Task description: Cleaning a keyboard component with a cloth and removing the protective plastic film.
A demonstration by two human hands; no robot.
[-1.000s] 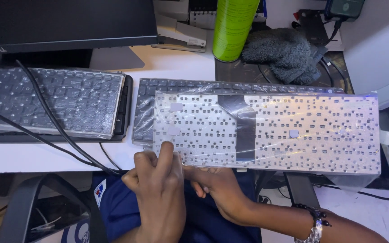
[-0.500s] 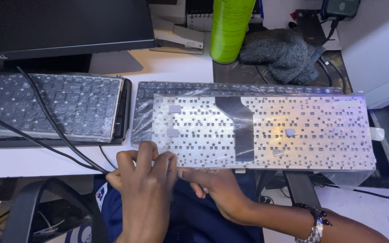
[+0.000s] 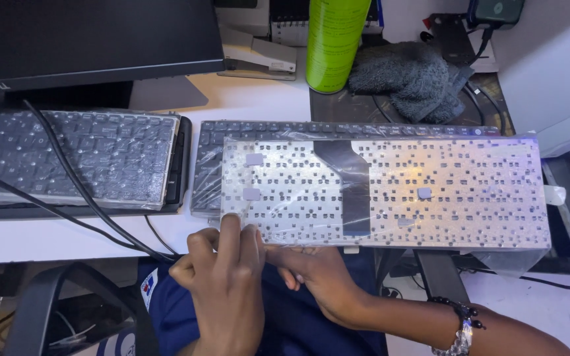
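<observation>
Here both hands, left hand point(image 3: 222, 280) and right hand point(image 3: 321, 277), pinch the wrapped keyboard panel's point(image 3: 390, 191) near-left edge with closed fingers, so its unsupported right end could sag and bend.

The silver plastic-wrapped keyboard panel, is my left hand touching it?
Touching. The head view shows the left hand with fingers on the lower left edge of the silver plastic-wrapped keyboard panel.

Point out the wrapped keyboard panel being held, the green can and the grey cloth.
wrapped keyboard panel point(image 3: 430, 191): head view, middle of its perforated metal back.
green can point(image 3: 334, 39): head view, side of its body.
grey cloth point(image 3: 404, 76): head view, centre of the crumpled heap.
</observation>
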